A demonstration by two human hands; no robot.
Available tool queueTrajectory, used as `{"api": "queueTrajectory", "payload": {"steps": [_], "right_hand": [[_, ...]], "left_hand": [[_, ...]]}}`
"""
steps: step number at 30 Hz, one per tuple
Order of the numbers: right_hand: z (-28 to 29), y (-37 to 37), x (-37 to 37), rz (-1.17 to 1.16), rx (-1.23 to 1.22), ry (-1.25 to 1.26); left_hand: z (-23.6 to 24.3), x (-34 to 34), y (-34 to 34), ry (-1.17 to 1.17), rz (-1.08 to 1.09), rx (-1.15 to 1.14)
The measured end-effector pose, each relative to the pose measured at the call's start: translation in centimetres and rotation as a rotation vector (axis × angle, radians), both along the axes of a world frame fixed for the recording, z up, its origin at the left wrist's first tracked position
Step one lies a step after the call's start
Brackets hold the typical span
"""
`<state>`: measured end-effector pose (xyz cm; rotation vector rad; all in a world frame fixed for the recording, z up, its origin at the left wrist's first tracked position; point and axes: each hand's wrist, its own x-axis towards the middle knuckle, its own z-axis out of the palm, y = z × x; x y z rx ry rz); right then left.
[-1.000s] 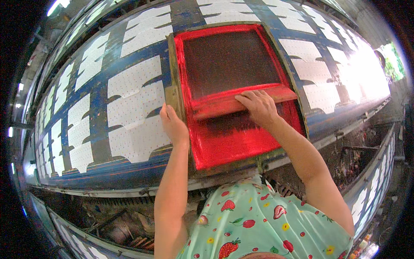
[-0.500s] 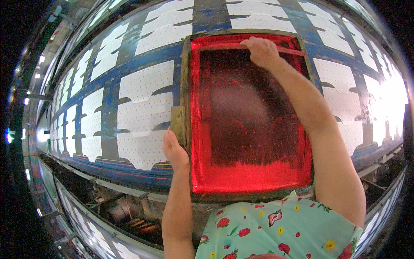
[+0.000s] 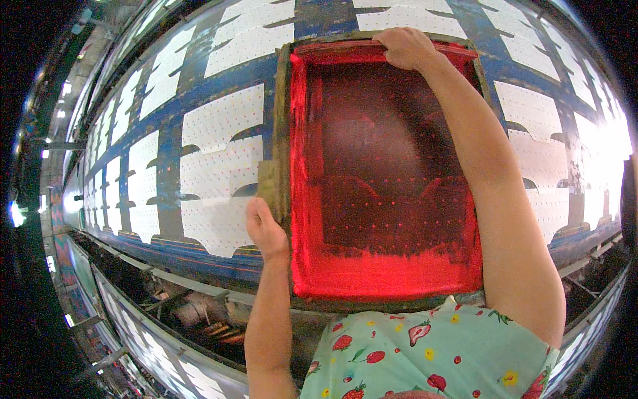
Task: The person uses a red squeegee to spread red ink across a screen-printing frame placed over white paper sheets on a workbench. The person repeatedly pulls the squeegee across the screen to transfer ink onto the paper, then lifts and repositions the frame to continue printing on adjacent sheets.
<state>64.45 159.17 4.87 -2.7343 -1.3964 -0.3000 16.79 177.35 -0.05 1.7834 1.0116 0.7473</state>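
Note:
A screen-printing frame (image 3: 282, 133) lies in front of me, its mesh (image 3: 392, 159) dark in the middle. Wet red ink (image 3: 385, 274) covers its near end and runs along its sides. My right hand (image 3: 407, 49) reaches across to the far edge, fingers closed on a red-smeared squeegee (image 3: 339, 49) that lies along the far inner side. Most of the squeegee's grip is hidden under the fingers. At the frame's left side, my left hand (image 3: 267, 230) is closed on a wooden block (image 3: 269, 179) fixed to the outer edge; its fingertips are partly hidden.
Under the frame runs a long blue printing table (image 3: 222, 261). White dotted cut fabric pieces (image 3: 222, 166) lie in rows on it, left, right and beyond. A metal rail (image 3: 193, 287) borders the near side, with a dark gap (image 3: 199, 319) below it. Bright glare falls at the right.
My right hand and the squeegee have moved farther away from me, up to the frame's far edge. My left hand stays at the wooden block.

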Motion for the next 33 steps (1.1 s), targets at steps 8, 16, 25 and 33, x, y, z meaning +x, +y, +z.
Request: {"api": "queueTrajectory", "payload": {"steps": [8,16,25,33], "right_hand": [[2.7,-3.8,-9.1,0.077,-0.127,0.237],[4.9,-10.2,-27.1,0.060,-0.128,0.310],[5.5,-15.6,-44.3,-0.057,-0.113,0.400],[3.8,-19.0,-52.3,-0.017,0.013,0.274]], "left_hand": [[0.1,-0.2,0.0,-0.021,-0.068,-0.007],[-0.7,-0.5,0.8,0.000,-0.128,0.007],[0.4,-0.9,0.3,-0.029,-0.150,0.079],[1.7,-1.3,-0.7,0.065,-0.144,0.120]]}}
